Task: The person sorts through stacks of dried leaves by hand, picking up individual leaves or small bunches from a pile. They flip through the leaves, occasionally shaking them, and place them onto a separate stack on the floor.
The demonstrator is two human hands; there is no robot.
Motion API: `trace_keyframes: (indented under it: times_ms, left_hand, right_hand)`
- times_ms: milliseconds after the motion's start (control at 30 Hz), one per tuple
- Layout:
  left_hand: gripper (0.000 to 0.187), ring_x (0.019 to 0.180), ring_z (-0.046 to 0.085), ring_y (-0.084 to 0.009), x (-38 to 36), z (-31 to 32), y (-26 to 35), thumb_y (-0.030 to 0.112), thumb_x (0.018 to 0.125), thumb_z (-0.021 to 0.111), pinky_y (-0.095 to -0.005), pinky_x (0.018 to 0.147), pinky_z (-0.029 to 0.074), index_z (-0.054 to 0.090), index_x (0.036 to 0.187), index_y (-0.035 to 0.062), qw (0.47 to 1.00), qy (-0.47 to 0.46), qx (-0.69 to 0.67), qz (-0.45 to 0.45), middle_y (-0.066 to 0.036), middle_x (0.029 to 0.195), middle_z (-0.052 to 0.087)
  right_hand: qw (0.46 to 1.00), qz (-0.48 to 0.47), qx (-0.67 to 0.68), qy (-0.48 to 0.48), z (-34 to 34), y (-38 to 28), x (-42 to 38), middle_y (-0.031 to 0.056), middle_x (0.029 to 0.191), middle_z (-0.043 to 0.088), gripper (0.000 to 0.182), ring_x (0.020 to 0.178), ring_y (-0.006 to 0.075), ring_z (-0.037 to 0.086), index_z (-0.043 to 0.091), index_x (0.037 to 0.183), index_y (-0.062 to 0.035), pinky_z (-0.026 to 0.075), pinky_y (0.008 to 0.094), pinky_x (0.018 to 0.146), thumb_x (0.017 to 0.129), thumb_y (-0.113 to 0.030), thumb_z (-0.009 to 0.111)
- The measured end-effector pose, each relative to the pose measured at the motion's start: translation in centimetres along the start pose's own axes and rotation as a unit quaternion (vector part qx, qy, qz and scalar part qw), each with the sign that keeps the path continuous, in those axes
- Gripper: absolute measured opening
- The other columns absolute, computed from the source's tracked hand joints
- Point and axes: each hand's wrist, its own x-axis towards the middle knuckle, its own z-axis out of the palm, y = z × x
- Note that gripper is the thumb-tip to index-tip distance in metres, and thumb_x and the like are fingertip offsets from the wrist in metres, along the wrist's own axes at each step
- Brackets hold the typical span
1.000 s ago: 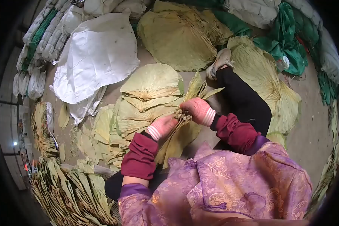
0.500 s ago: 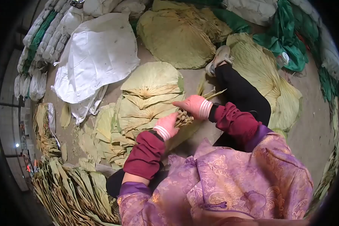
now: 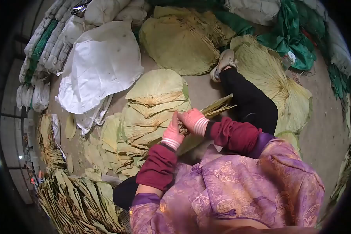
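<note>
Both my hands wear pink gloves with white-striped cuffs and meet in front of my lap. My left hand [image 3: 173, 132] is closed on the near side of a bundle of dried leaves [image 3: 218, 107], fingers pointing up. From the other side my right hand [image 3: 193, 121] is wrapped round the same bundle. Its crumpled brown end shows between my hands, and its folded blades stick out to the right, past my right wrist. Just beyond my left hand lies an overlapping stack of flattened pale green leaves [image 3: 152, 105] on the floor.
A white sack [image 3: 101, 64] lies at the upper left. Large leaf piles [image 3: 179, 43] spread at the back, with more fanned leaves [image 3: 277, 85] right of my outstretched leg [image 3: 249, 93]. Folded leaf bundles [image 3: 74, 199] stand at lower left. A lidded container [image 3: 288, 59] sits beside green sacking [image 3: 300, 50].
My right hand has moved left and closed in against my left hand, its extended finger now curled. The bundle has shifted left with them, and my left hand has turned more upright.
</note>
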Motion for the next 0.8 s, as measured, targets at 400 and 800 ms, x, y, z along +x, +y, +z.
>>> trace_keyframes:
  times_ms: [400,800]
  left_hand:
    - [0.047,0.103,0.056,-0.0300,-3.5,-12.7,-9.5,0.018,0.088,0.056,-0.0420,0.086,0.049,0.040,0.129,0.0006,0.707,0.272,-0.652,0.037,-0.016,0.121,0.052]
    - [0.068,0.122,0.040,-0.0295,-5.5,-5.7,-14.6,0.055,0.086,0.047,-0.0465,0.102,0.031,0.037,0.135,0.0085,0.482,0.252,-0.837,0.068,-0.010,0.135,0.043]
  right_hand:
    - [0.794,-0.074,0.114,0.592,-17.2,5.6,-1.8,0.0177,0.129,0.046,0.069,0.122,0.0370,0.040,0.039,0.132,-0.0024,0.035,0.0414,0.099,0.080,-0.039,0.065]
    - [0.802,-0.284,0.498,0.166,-17.8,-6.6,4.6,0.0240,0.141,0.028,0.078,0.131,0.0315,0.029,0.006,0.144,-0.0070,0.028,0.0359,0.104,0.091,-0.049,0.044]
